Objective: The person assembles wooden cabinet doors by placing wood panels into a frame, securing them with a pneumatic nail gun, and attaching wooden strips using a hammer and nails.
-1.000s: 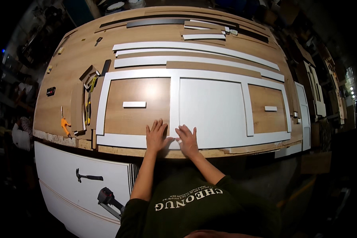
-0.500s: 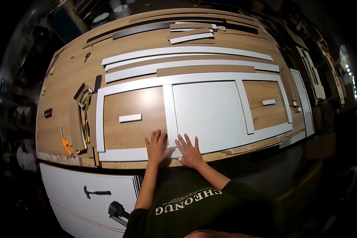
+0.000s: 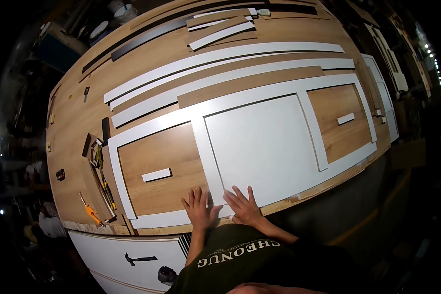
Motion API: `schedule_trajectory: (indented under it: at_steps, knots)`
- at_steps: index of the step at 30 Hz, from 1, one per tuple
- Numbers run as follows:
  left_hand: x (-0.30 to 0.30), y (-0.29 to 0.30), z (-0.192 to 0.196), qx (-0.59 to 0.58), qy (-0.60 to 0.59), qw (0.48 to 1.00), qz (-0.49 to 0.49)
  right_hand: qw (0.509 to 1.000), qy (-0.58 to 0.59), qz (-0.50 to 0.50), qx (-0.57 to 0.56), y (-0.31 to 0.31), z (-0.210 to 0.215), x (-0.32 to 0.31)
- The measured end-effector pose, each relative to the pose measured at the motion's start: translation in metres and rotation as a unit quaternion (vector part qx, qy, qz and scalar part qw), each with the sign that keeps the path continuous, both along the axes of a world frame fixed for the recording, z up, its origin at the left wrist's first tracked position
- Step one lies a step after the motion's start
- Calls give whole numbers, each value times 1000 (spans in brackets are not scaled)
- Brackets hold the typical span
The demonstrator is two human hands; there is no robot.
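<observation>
A long panel with a white frame [image 3: 197,109] lies flat on the workbench. Its middle is a white board [image 3: 262,142], and wood-grain surface shows through the openings at either side. My left hand [image 3: 199,209] lies spread near the front edge, over the lower rail just left of a white upright strip [image 3: 207,157]. Close beside it, my right hand [image 3: 244,208] rests with fingers stretched on the lower left corner of the white board. Neither hand holds anything. A short white block [image 3: 157,175] sits in the left opening, and a similar block [image 3: 346,118] in the right one.
Long white and brown strips [image 3: 230,76] lie beyond the panel, with shorter pieces [image 3: 223,35] farther back. An orange-handled tool [image 3: 92,214] is at the bench's left. Below the bench edge, a hammer [image 3: 140,258] and a dark tool [image 3: 167,275] lie on white boards.
The view has tilted and shifted, so the bench sits lower and turned in the picture. Both hands stay spread at about the same spot on the panel's front edge.
</observation>
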State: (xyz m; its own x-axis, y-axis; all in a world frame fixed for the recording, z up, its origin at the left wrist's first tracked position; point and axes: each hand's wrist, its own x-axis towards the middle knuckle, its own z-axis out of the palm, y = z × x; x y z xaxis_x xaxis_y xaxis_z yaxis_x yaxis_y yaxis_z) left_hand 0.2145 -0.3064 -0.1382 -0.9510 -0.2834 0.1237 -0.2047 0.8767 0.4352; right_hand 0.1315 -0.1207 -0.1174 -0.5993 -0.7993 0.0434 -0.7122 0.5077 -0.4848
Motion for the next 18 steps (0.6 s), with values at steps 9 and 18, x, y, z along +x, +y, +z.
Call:
schedule_trajectory:
  at_steps: [9,18]
  knots:
    - [-57,-22,60,77,-127,988,-33,1000,-7,21,12,2,-14,-4]
    - [-180,-20,1,40,12,999,25,999,29,16,31,-5,-7,-8]
